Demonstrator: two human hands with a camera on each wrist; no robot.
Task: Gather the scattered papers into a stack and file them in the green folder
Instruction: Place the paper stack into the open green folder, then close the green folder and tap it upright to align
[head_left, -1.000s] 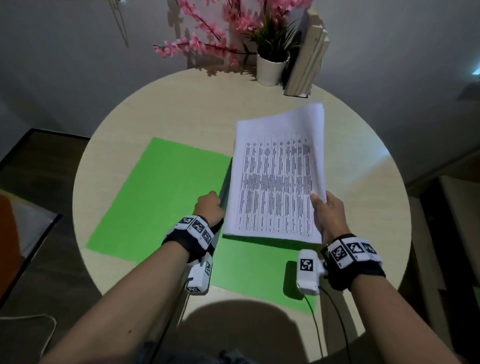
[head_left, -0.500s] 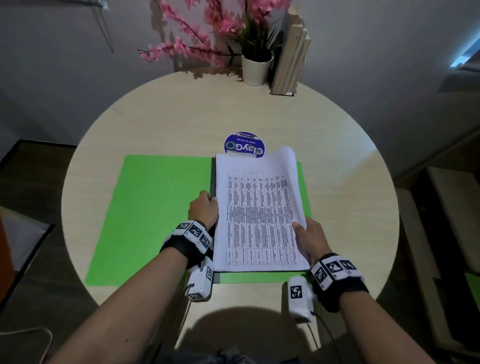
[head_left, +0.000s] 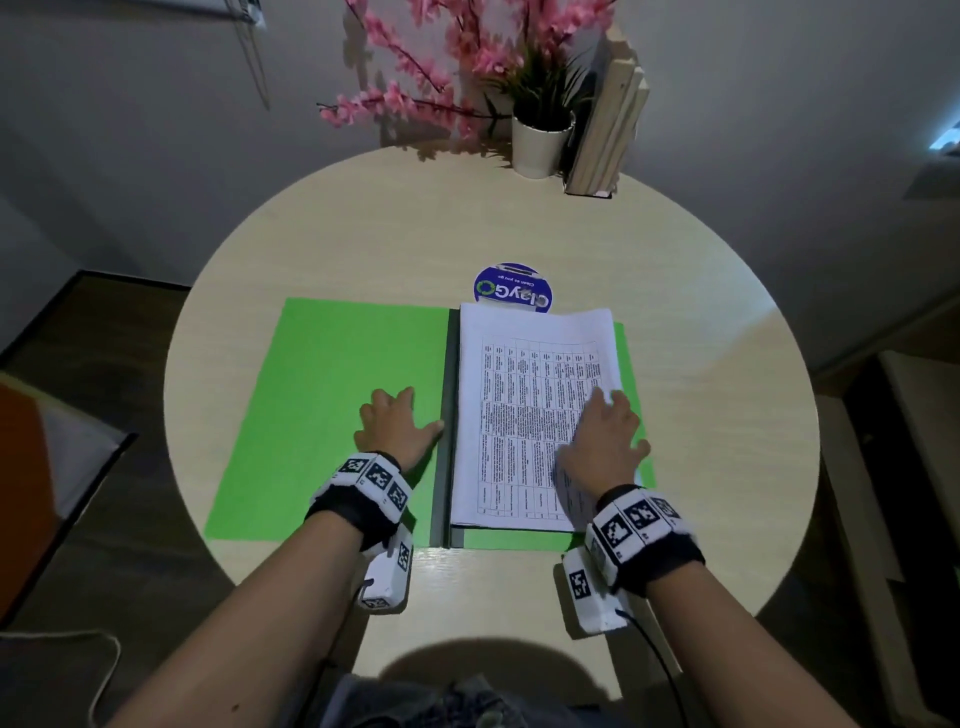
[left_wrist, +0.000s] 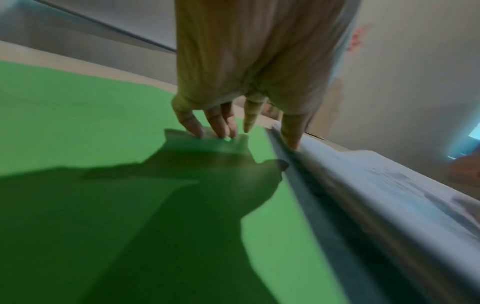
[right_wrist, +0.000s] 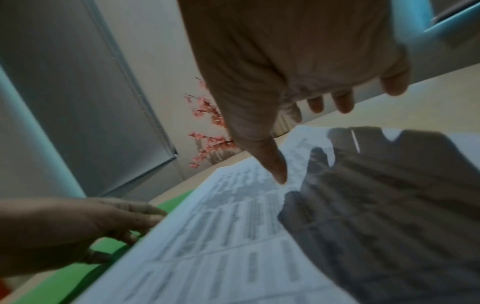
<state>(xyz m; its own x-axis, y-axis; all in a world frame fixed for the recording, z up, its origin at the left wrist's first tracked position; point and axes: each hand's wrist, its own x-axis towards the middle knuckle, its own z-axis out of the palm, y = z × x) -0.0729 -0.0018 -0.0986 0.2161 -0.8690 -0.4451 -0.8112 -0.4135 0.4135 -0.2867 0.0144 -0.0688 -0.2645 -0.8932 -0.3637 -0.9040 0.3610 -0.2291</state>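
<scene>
The green folder (head_left: 332, 405) lies spread flat on the round table (head_left: 727, 405). A stack of printed papers (head_left: 514, 415) rests on its right half, just right of the grey spine. My left hand (head_left: 395, 421) lies flat on the left flap (left_wrist: 103, 123), fingers spread, thumb at the spine. My right hand (head_left: 602, 441) hovers just above the lower right part of the papers (right_wrist: 233, 236) with fingers straight and holds nothing.
A blue round sticker (head_left: 511, 288) shows on the table beyond the stack. A white pot with pink blossoms (head_left: 540, 140) and upright wooden boards (head_left: 608, 114) stand at the far edge. A chair (head_left: 47, 467) sits to the left.
The stack went from lifted in both hands to lying on the folder's right half. Both hands let go; the left now lies flat on the left flap, the right is over the papers.
</scene>
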